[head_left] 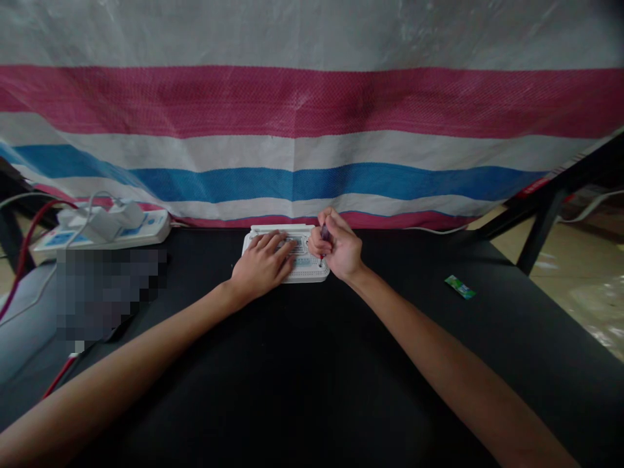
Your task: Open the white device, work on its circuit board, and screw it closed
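A small white flat device point(307, 270) with a label on its top lies on the black table point(312, 364) near the far edge. My left hand point(263, 265) rests flat on its left half, fingers spread over the label. My right hand point(338, 247) is closed around a thin dark tool point(324, 235) held upright, whose tip points down onto the device's right side.
A white power strip point(104, 229) with plugs and red and white cables sits at the far left. A small green packet point(459, 286) lies on the table to the right. A striped woven sheet point(312, 130) hangs behind. A black frame leg point(539, 231) stands at right.
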`<state>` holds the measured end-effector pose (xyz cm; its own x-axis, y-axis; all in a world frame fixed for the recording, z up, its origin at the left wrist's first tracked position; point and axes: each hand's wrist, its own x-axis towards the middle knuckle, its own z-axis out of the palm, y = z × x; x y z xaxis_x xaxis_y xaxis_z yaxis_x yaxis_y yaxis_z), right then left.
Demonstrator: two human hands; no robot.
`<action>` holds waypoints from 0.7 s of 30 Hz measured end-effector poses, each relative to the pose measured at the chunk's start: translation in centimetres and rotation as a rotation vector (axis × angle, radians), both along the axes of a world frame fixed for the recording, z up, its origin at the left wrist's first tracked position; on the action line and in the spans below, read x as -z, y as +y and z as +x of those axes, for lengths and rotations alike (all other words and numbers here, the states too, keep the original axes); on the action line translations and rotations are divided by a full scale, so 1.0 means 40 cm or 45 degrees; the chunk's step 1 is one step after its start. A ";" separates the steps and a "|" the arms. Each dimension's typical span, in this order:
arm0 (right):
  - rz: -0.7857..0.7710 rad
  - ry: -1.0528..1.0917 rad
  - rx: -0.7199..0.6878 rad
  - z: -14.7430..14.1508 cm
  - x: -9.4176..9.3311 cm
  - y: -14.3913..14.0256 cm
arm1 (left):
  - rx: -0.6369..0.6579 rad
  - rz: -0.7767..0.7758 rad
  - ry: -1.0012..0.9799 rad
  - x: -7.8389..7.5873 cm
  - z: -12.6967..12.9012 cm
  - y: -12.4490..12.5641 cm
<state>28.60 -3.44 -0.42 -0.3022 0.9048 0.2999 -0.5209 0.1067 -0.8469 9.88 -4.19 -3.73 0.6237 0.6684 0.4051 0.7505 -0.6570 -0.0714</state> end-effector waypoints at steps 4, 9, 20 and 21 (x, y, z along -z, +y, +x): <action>-0.090 -0.033 0.061 -0.001 -0.007 -0.001 | -0.022 -0.014 0.022 -0.005 0.001 -0.002; -0.057 -0.093 0.083 -0.004 -0.010 -0.001 | -0.022 -0.029 0.013 -0.005 0.001 -0.004; -0.034 -0.100 0.074 -0.008 -0.014 -0.003 | -0.001 -0.003 -0.026 0.003 -0.002 -0.003; -0.042 -0.092 0.057 -0.008 -0.014 -0.003 | -0.002 0.001 -0.026 0.003 -0.002 -0.004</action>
